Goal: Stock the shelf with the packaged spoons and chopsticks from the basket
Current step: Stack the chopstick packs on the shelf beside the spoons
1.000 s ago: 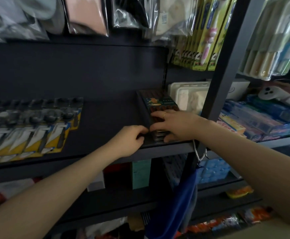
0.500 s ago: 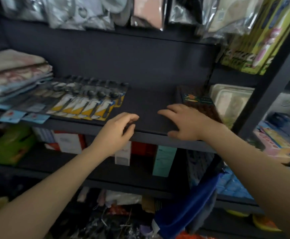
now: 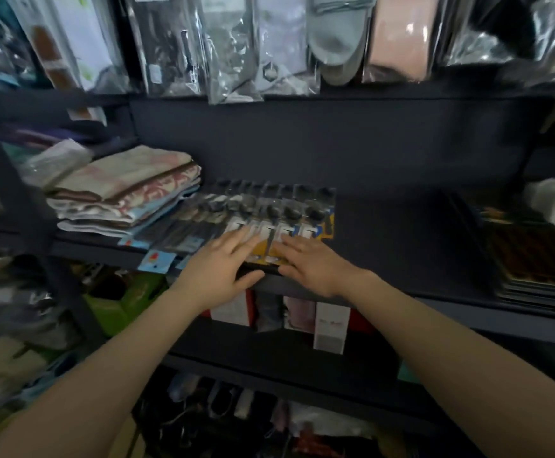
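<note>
A row of packaged spoons (image 3: 282, 213) on yellow and white cards lies across the dark shelf (image 3: 395, 246) at its front edge. My left hand (image 3: 223, 269) rests flat on the near ends of the packs, fingers spread, thumb under the shelf lip. My right hand (image 3: 312, 262) lies flat beside it on the right-hand packs. Neither hand grips anything. A stack of dark chopstick packs (image 3: 533, 256) sits at the shelf's right end. The basket is out of view.
Folded towels (image 3: 127, 190) are stacked left of the spoons. Bagged goods (image 3: 335, 41) hang above. Boxes (image 3: 330, 325) stand on the lower shelf under my hands. Bare shelf lies between the spoons and the chopstick packs.
Both hands left the chopstick packs at the right and moved left along the shelf edge onto the spoon packs. The view swung left with them.
</note>
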The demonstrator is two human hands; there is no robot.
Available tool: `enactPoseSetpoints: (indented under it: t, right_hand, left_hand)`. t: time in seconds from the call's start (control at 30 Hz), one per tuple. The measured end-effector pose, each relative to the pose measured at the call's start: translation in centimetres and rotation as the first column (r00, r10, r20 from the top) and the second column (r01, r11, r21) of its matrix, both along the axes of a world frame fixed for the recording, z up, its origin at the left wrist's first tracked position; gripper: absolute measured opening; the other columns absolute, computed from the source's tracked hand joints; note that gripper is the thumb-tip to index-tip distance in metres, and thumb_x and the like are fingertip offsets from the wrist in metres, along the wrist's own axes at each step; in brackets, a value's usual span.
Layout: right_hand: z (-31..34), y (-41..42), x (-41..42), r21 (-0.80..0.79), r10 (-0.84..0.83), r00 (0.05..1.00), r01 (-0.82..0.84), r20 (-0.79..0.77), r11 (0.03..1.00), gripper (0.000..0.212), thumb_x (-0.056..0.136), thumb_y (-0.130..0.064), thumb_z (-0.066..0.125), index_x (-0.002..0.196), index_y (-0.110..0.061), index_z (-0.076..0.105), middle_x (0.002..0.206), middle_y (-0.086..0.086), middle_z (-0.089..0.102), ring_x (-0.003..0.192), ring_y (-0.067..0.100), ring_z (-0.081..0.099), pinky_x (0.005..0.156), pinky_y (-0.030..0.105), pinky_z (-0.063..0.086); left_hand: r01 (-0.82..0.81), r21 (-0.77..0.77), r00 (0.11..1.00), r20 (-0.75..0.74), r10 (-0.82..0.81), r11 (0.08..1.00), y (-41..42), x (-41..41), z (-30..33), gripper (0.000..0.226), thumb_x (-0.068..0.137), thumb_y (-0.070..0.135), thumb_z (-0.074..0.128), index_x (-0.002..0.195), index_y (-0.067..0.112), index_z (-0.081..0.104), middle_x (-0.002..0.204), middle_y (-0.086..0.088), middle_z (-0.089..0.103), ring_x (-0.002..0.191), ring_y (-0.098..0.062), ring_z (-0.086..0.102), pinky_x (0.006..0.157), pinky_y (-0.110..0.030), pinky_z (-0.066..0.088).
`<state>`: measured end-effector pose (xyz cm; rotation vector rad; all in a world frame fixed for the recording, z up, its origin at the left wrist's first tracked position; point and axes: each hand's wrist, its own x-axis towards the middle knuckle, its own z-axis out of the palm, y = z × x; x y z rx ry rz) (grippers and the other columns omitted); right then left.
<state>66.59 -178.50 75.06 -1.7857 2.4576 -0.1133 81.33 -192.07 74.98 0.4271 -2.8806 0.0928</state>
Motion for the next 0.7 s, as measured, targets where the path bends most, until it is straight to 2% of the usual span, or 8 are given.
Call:
enactPoseSetpoints:
  t: [0.1,0.17,0.27,0.37,0.47,0.57,0.63,0.7]
  right_hand:
    - [-0.4,-1.3,0.2,-0.005,-0.053,0.998,0.053,0.036,0.999,0.057,0.100,-0.043,0.026,0.151,-0.024,0.007,0.161,-0.001,0.000,0.148,0.018,0.001,0.119,0.035,0.004]
    - [-0.2,-1.6,0.0,-0.013,-0.084,0.996,0.085,0.043,0.996,0.057,0.098,-0.046,0.029,0.150,-0.027,0.013,0.160,-0.002,0.007,0.147,0.019,0.006,0.118,0.036,0.009]
    - [0.2,-1.5,0.0,-0.044,-0.110,0.994,0.111,0.019,0.993,0.055,0.095,-0.049,0.036,0.146,-0.030,0.027,0.157,-0.005,0.020,0.144,0.019,0.020,0.116,0.040,0.021]
    - [0.4,-1.2,0.0,-0.099,-0.127,0.992,0.127,0.001,0.987,0.051,0.091,-0.052,0.042,0.137,-0.030,0.042,0.150,-0.007,0.036,0.136,0.017,0.036,0.109,0.040,0.033]
    - [0.5,-1.4,0.2,-0.114,-0.149,0.989,0.146,-0.020,0.983,0.051,0.089,-0.055,0.045,0.133,-0.029,0.047,0.144,-0.006,0.043,0.131,0.017,0.042,0.107,0.039,0.036]
    - [0.7,-2.6,0.6,-0.114,-0.131,0.985,0.117,-0.115,0.986,0.062,0.088,-0.058,0.043,0.142,-0.027,0.035,0.151,-0.004,0.034,0.140,0.018,0.030,0.116,0.038,0.024]
    - [0.9,-3.7,1.0,-0.088,-0.092,0.991,0.083,-0.096,0.993,0.067,0.091,-0.055,0.040,0.148,-0.026,0.021,0.158,-0.003,0.017,0.146,0.016,0.015,0.120,0.036,0.014]
    - [0.9,-4.7,1.2,-0.040,-0.062,0.995,0.059,-0.076,0.997,0.065,0.093,-0.053,0.037,0.149,-0.027,0.015,0.160,-0.002,0.012,0.147,0.015,0.011,0.120,0.035,0.011]
  left_hand:
    - [0.012,0.012,0.997,0.073,-0.013,1.000,-2.5,-0.1,-0.4,0.066,0.091,0.060,0.022,0.148,0.030,0.007,0.158,0.004,0.002,0.145,-0.016,0.008,0.114,-0.033,0.020]
    - [0.020,0.082,0.997,0.068,-0.026,0.996,-4.0,-0.3,-0.5,0.062,0.091,0.060,0.020,0.147,0.036,0.007,0.158,0.006,0.004,0.145,-0.015,0.010,0.113,-0.033,0.021]
    - [0.021,0.195,0.996,0.077,-0.036,0.981,-5.7,-0.3,-0.6,0.056,0.093,0.053,0.029,0.145,0.042,0.010,0.157,0.007,0.011,0.143,-0.015,0.016,0.112,-0.034,0.025]
    - [0.052,0.203,0.993,0.093,-0.072,0.978,-6.6,-0.4,-0.6,0.056,0.093,0.051,0.035,0.145,0.037,0.018,0.156,0.006,0.017,0.142,-0.015,0.019,0.112,-0.033,0.025]
    - [0.082,0.167,0.988,0.115,-0.102,0.983,-7.0,-0.6,-0.2,0.056,0.092,0.052,0.037,0.144,0.033,0.026,0.155,0.004,0.021,0.141,-0.017,0.023,0.111,-0.034,0.028]
    - [0.107,0.156,0.982,0.141,-0.130,0.982,-7.1,-1.3,0.9,0.063,0.088,0.054,0.044,0.144,0.030,0.028,0.155,0.005,0.020,0.140,-0.016,0.025,0.109,-0.033,0.031]
    - [0.164,0.199,0.969,0.149,-0.195,0.966,-7.3,-1.9,1.6,0.066,0.087,0.050,0.052,0.145,0.027,0.028,0.155,0.005,0.020,0.139,-0.013,0.025,0.111,-0.029,0.029]
    - [0.216,0.251,0.949,0.174,-0.264,0.944,-7.4,-2.4,2.1,0.063,0.087,0.044,0.055,0.143,0.025,0.033,0.152,0.006,0.029,0.137,-0.013,0.031,0.111,-0.029,0.029]
